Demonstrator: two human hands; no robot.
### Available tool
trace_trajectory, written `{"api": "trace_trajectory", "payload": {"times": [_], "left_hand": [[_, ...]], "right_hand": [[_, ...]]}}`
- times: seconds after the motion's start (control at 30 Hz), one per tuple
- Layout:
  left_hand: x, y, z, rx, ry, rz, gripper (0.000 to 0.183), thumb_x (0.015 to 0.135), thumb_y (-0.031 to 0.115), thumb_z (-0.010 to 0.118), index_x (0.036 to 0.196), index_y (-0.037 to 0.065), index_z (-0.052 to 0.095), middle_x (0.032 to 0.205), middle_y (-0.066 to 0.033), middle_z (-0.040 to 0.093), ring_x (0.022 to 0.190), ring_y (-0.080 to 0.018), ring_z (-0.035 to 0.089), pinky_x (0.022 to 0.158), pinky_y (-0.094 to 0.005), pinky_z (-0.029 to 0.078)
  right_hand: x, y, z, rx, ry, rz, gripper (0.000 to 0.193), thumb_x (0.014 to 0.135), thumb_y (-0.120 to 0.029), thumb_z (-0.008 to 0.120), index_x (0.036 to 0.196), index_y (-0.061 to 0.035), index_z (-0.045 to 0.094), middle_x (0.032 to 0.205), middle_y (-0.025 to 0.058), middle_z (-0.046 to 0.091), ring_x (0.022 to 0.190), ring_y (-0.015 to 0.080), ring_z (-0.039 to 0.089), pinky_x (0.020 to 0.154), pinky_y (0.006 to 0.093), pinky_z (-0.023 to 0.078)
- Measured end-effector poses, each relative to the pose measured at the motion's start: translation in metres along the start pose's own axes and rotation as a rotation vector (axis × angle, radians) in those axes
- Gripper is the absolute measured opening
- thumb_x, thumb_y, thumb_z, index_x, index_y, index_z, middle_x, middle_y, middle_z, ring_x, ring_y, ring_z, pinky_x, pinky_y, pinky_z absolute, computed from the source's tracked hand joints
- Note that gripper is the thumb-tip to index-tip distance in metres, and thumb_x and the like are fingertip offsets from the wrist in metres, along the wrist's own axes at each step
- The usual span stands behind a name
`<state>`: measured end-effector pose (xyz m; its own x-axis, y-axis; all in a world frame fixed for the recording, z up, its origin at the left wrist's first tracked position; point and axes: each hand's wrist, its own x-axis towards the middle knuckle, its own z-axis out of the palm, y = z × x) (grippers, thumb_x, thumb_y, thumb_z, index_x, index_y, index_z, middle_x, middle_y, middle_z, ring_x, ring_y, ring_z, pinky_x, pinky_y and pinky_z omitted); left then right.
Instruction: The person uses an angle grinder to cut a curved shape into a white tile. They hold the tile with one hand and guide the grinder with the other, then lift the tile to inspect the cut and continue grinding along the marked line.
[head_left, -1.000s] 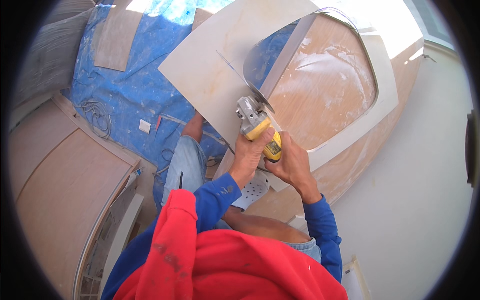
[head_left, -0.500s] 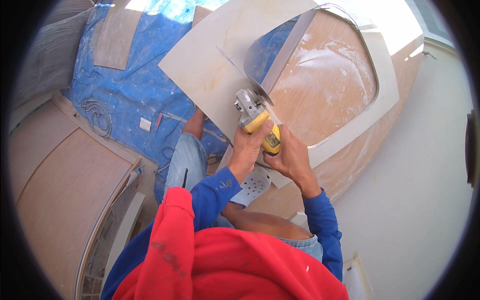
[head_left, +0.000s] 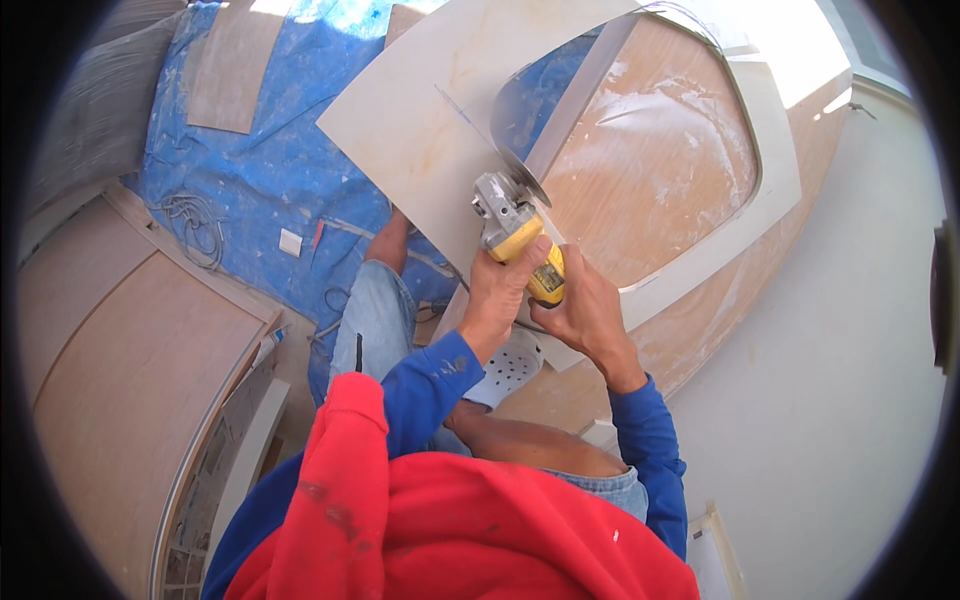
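Observation:
Both my hands are closed around a yellow angle grinder [head_left: 518,235] with a grey metal head. My left hand [head_left: 492,300] wraps its left side, thumb lying along the body. On the right of the grip, near the tail end, is my right hand [head_left: 592,312]. The grinder's disc [head_left: 524,180] stands edge-on at the inner rim of a large opening in a pale off-white panel [head_left: 400,130]. Whether the disc touches the rim I cannot tell. A dark pencil-like line runs on the panel up and left from the disc.
Under the panel lies a wooden board [head_left: 650,150] with white dust. Blue sheeting [head_left: 260,180] covers the floor, with a coiled grey cable [head_left: 195,225] and a plywood piece [head_left: 232,70]. A curved wooden panel [head_left: 150,360] stands left; a pale wall [head_left: 820,400] rises right. My white perforated clog [head_left: 512,370] is beneath my hands.
The grinder and both hands have shifted very slightly up and to the right in the picture. My grip on it is unchanged.

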<state>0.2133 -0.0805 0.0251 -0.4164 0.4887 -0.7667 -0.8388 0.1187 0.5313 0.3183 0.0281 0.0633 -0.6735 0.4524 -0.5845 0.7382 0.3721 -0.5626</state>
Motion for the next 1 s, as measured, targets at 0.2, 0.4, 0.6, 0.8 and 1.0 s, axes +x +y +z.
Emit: {"api": "trace_trajectory", "payload": {"times": [0.2, 0.4, 0.6, 0.8, 1.0], "left_hand": [[0.0, 0.004, 0.001, 0.018, 0.013, 0.002, 0.059, 0.097, 0.033, 0.09, 0.141, 0.003, 0.064, 0.129, -0.0059, 0.07, 0.12, -0.0166, 0.067, 0.107, -0.0368, 0.054], [0.003, 0.006, 0.001, 0.046, 0.022, 0.027, 0.061, 0.096, 0.033, 0.091, 0.141, 0.002, 0.064, 0.13, -0.0071, 0.07, 0.12, -0.0174, 0.068, 0.107, -0.0369, 0.054], [0.005, 0.006, 0.0, 0.063, 0.02, 0.039, 0.062, 0.096, 0.033, 0.092, 0.141, 0.002, 0.063, 0.13, -0.0079, 0.07, 0.121, -0.0176, 0.068, 0.106, -0.0364, 0.055], [0.006, 0.006, 0.001, 0.051, 0.031, 0.037, 0.064, 0.096, 0.033, 0.092, 0.142, 0.002, 0.061, 0.131, -0.0083, 0.07, 0.121, -0.0181, 0.068, 0.106, -0.0369, 0.055], [0.008, 0.009, 0.002, 0.069, 0.044, 0.051, 0.067, 0.095, 0.034, 0.093, 0.144, 0.002, 0.059, 0.131, -0.009, 0.069, 0.122, -0.0189, 0.068, 0.107, -0.0373, 0.055]], "right_hand": [[0.002, 0.003, 0.005, 0.028, 0.013, 0.012, 0.062, 0.076, -0.02, 0.085, 0.126, -0.0031, 0.053, 0.1, 0.0267, 0.075, 0.094, 0.0507, 0.073, 0.077, 0.0538, 0.058], [0.005, 0.004, 0.006, 0.044, 0.002, 0.024, 0.064, 0.076, -0.022, 0.086, 0.128, -0.0036, 0.054, 0.099, 0.0266, 0.075, 0.095, 0.0504, 0.073, 0.078, 0.0538, 0.058], [0.007, 0.005, 0.007, 0.048, 0.009, 0.009, 0.064, 0.077, -0.023, 0.087, 0.128, -0.0041, 0.053, 0.1, 0.0271, 0.075, 0.095, 0.0506, 0.073, 0.078, 0.0538, 0.059], [0.009, 0.006, 0.007, 0.062, 0.004, -0.001, 0.065, 0.077, -0.023, 0.087, 0.129, -0.0038, 0.053, 0.1, 0.0275, 0.075, 0.096, 0.0508, 0.074, 0.078, 0.0542, 0.059], [0.013, 0.004, 0.006, 0.089, -0.009, 0.008, 0.065, 0.077, -0.023, 0.087, 0.13, -0.0025, 0.054, 0.1, 0.0286, 0.075, 0.097, 0.0517, 0.073, 0.079, 0.054, 0.059]]}}
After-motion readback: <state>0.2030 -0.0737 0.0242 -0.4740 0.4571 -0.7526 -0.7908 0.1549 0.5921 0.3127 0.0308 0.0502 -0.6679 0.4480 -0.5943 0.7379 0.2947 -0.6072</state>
